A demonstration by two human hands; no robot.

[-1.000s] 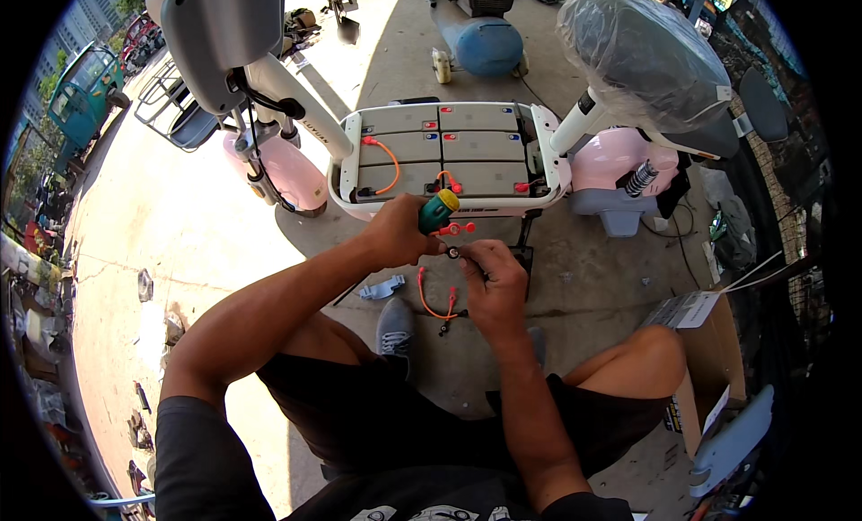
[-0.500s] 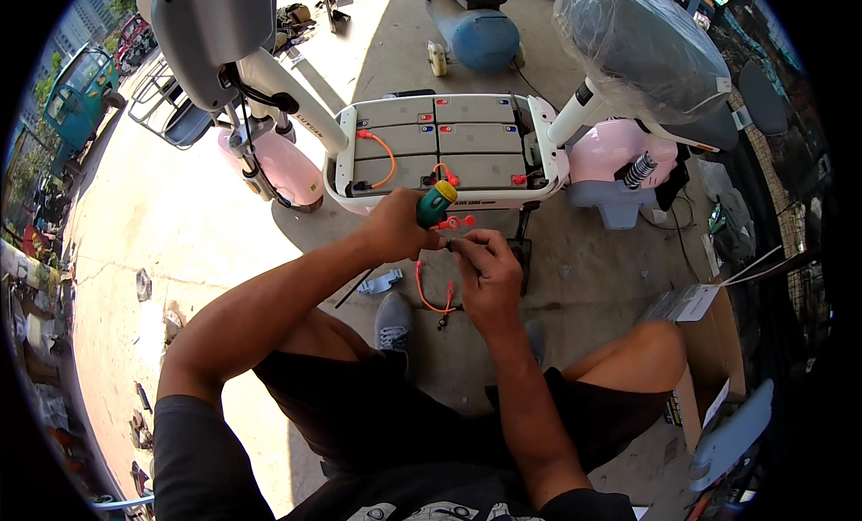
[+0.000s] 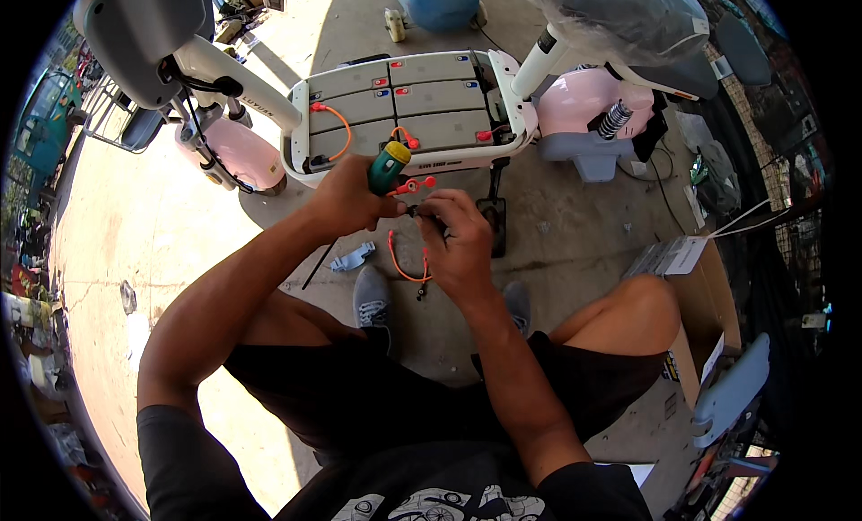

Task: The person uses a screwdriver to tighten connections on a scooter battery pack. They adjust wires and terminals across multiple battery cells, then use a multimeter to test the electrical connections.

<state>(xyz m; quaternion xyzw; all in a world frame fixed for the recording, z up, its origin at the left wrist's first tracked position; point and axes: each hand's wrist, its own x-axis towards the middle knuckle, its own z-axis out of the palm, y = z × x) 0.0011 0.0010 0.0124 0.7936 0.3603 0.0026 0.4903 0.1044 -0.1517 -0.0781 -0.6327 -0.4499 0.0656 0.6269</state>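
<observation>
My left hand is closed around a screwdriver with a green and yellow handle, its dark shaft slanting down toward the floor. The fingertips of my right hand pinch together against my left thumb, on something small and dark that I cannot make out. A red-capped cable end shows just above the fingertips. Beyond my hands, grey batteries sit in rows in the white frame of a scooter. An orange cable runs along the left batteries, and a short one lies nearer the middle.
On the floor between my feet lie a loose orange cable and a light blue plastic piece. An open cardboard box stands at the right. A plastic-wrapped seat and pink body panels flank the frame.
The whole view has shifted, so the scooter and both hands appear farther up and left. Relative to each other, my hands hold nearly the same pose, fingertips still together.
</observation>
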